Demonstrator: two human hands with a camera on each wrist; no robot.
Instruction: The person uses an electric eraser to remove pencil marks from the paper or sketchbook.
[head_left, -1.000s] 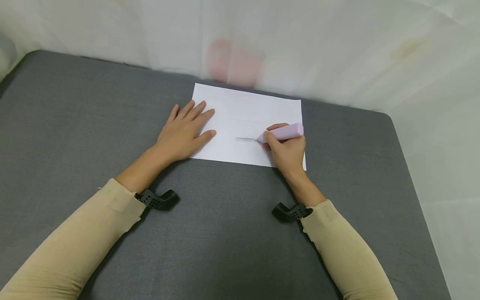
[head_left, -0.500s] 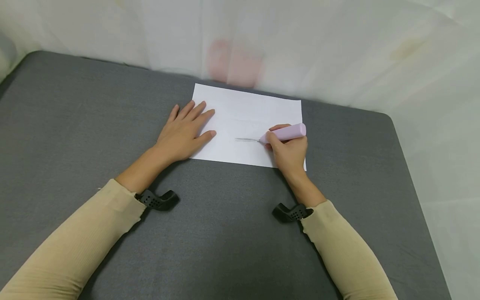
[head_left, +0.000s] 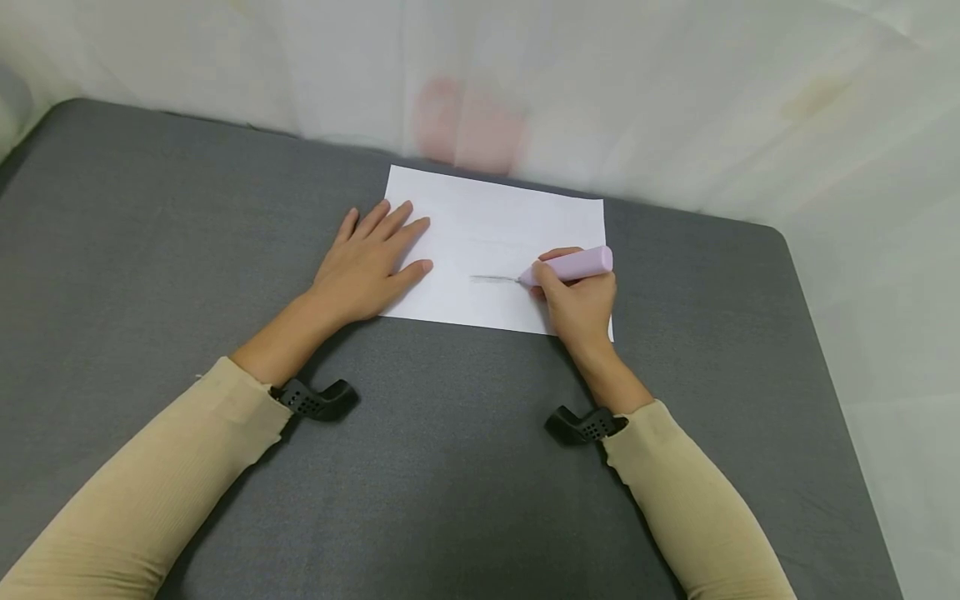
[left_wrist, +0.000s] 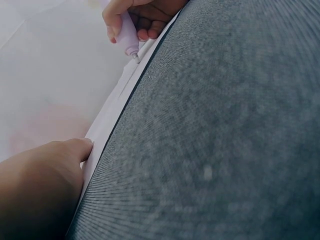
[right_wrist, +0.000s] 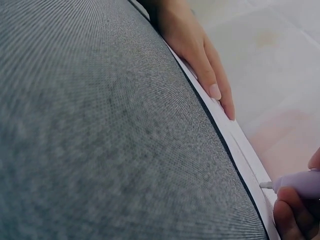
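A white sheet of paper (head_left: 495, 229) lies on the grey table (head_left: 150, 250), with a short grey line (head_left: 491, 278) drawn across its middle. My left hand (head_left: 367, 262) presses flat on the sheet's left edge, fingers straight and spread. My right hand (head_left: 576, 302) grips a pale pink marker (head_left: 570, 266) whose tip touches the paper at the line's right end. The left wrist view shows the marker (left_wrist: 128, 35) and the right hand (left_wrist: 145, 15) from the side. The right wrist view shows the marker's tip (right_wrist: 295, 184) and the left hand (right_wrist: 200, 60) on the paper (right_wrist: 240, 145).
White cloth (head_left: 675, 100) hangs behind the table and along its right side, with a faint pink patch (head_left: 468, 125) showing through just beyond the paper. Black wrist mounts (head_left: 318, 398) sit under both beige sleeves. The table's rounded right corner (head_left: 772, 233) lies near the right hand.
The right hand and marker have slid slightly to the right, lengthening the grey line. The left hand has stayed in place on the paper.
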